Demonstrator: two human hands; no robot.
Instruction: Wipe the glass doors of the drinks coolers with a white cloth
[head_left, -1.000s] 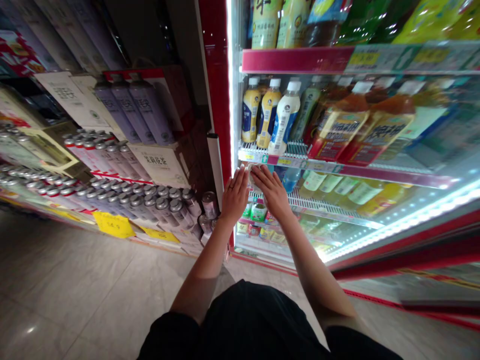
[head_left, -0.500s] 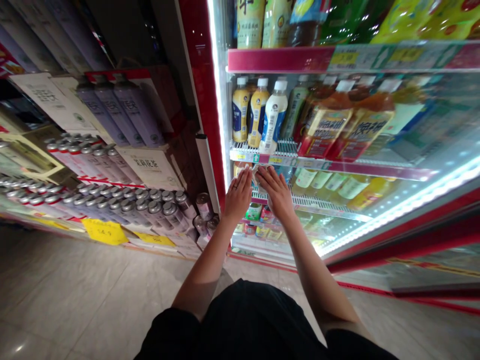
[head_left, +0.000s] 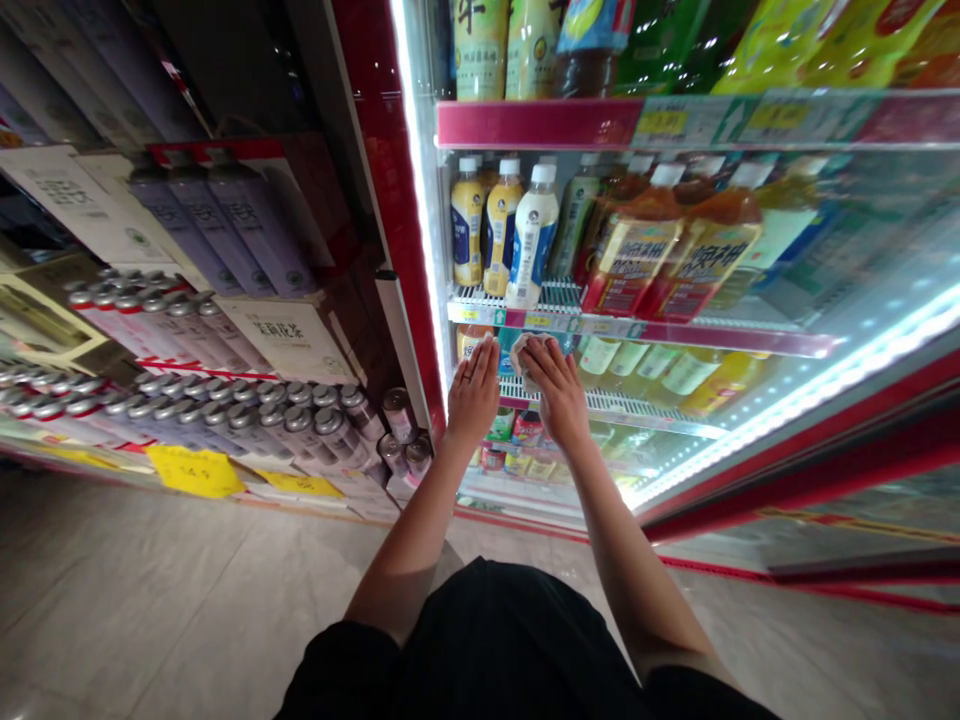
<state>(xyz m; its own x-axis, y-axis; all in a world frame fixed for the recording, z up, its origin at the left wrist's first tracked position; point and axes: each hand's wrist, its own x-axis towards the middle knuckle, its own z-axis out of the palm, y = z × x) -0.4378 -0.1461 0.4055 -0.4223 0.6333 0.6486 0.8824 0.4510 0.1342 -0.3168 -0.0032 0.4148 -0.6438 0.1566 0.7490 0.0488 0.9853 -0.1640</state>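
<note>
Both of my arms reach forward to the glass front of a lit drinks cooler. My left hand lies flat, fingers together, with a ring on one finger. A small white edge, seemingly tissue, shows at its fingertips. My right hand presses a crumpled white tissue under its outstretched fingers. A narrow gap separates the hands. Behind them, on the cooler shelf, stand yellow bottles, a white and blue bottle and red-labelled tea bottles. Parts of the lower shelves are hidden by my hands.
To the left, stacked cartons and rows of silver-topped cans stand close to the cooler's red frame. Yellow price cards hang at their front. A red-edged door frame lies to the right, above the tiled floor.
The view has shifted slightly, so the cooler and cartons appear further left. My hands have slid a little to the right across the glass, and more of the right hand's tissue shows.
</note>
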